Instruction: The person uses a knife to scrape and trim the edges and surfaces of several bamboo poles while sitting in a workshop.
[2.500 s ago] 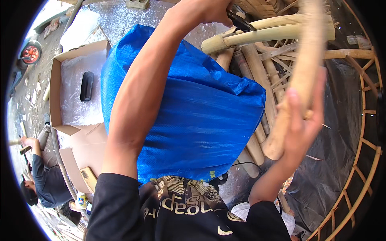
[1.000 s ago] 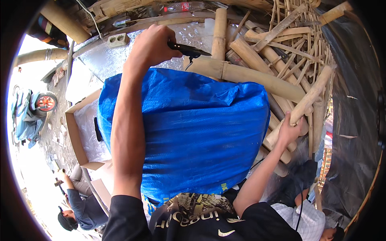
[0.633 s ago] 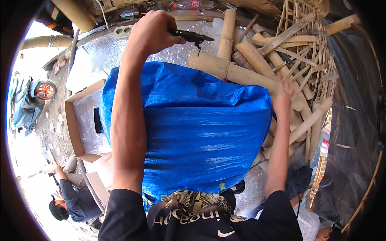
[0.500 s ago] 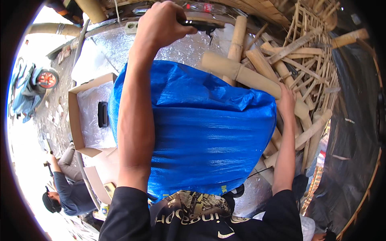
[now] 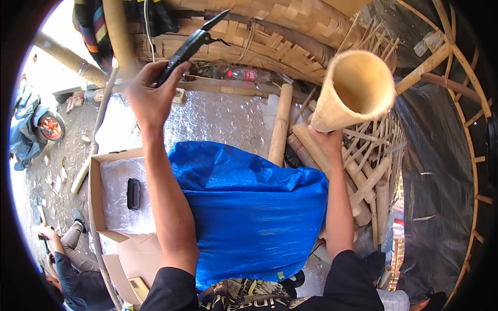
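Note:
My left hand (image 5: 155,96) is closed around the black handle of a folding knife (image 5: 188,52), raised at the upper left. Its dark blade is out and points up and right, and a thin hooked part sticks out beside the blade. My right hand (image 5: 328,141) grips a thick bamboo tube (image 5: 332,98) from below, so most of those fingers are hidden. The tube is tilted up, its wide hollow mouth showing. A blue plastic sheet (image 5: 254,223) is spread over my lap between the two arms.
Cut bamboo pieces (image 5: 363,186) and thin sticks are heaped on the right. At left, an open cardboard box (image 5: 96,192) holds a black handle-like object (image 5: 134,194). A woven bamboo panel (image 5: 280,41) stands ahead. Another person (image 5: 78,274) sits at lower left; a motorbike (image 5: 41,124) is beyond.
My left hand has moved left and down, bringing the knife into clear view. The right hand has lifted the bamboo tube off the sheet and turned its open end up. The view has tilted upward.

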{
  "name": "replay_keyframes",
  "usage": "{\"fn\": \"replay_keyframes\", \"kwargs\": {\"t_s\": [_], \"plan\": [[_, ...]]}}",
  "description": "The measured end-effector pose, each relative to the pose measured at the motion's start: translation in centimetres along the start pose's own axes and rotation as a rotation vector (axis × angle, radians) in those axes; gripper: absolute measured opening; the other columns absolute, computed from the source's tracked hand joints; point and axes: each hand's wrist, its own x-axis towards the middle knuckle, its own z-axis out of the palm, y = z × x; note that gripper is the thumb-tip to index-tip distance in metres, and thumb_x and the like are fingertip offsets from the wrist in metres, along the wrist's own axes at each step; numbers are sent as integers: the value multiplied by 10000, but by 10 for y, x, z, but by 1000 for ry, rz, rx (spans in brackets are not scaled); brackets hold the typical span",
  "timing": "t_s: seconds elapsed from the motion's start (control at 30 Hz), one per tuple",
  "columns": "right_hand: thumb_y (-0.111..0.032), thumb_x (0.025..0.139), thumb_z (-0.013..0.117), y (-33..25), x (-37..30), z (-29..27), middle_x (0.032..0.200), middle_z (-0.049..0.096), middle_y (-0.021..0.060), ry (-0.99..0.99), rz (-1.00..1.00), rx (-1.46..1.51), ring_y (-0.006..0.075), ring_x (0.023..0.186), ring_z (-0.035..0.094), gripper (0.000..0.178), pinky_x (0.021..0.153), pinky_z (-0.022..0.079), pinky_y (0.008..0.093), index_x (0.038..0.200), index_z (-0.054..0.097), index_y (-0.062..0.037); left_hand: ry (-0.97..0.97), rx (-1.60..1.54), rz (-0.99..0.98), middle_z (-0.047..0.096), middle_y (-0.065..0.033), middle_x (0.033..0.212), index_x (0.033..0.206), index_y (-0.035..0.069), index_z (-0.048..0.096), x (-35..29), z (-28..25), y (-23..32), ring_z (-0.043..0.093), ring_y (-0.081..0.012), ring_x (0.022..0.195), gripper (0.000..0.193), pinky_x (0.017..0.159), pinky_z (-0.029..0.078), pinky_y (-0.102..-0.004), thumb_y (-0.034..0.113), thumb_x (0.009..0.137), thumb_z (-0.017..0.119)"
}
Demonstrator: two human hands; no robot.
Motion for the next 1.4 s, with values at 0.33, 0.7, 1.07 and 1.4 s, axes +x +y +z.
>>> {"fn": "replay_keyframes", "kwargs": {"t_s": [0.33, 0.7, 1.07, 1.4], "plan": [[-53, 781, 779, -5, -39, 74, 1357, 493, 146, 184, -258, 122, 270, 1271, 489, 656, 1108, 389, 405, 1334, 426, -72, -49, 88, 67, 759, -100, 772, 935, -39, 768, -2, 5, -3, 693, -112, 690, 380, 672, 541, -259, 269, 760, 904], [-113, 863, 807, -31, -54, 44, 1448, 498, 141, 114, 115, 560, 251, 1341, 478, 750, 1155, 353, 369, 1486, 407, 2, -97, 145, 167, 764, -73, 814, 985, 3, 790, -6, 0, -7, 712, -108, 723, 373, 673, 550, -238, 309, 796, 888], [-167, 842, 808, -97, -1, 57, 1230, 558, 112, 165, -40, 324, 197, 1107, 555, 625, 1001, 445, 341, 1336, 474, 22, -66, 159, 152, 747, -51, 774, 957, -19, 781, -3, 0, -5, 642, -67, 683, 367, 625, 488, -218, 285, 789, 896], [-472, 889, 674, -127, -10, 38, 951, 652, 133, -203, 602, 649, 216, 804, 659, 661, 679, 567, 327, 1258, 564, 64, -101, 18, -9, 708, -7, 737, 959, -20, 777, -8, 6, 16, 577, -33, 628, 325, 562, 416, -189, 223, 784, 902]]}}
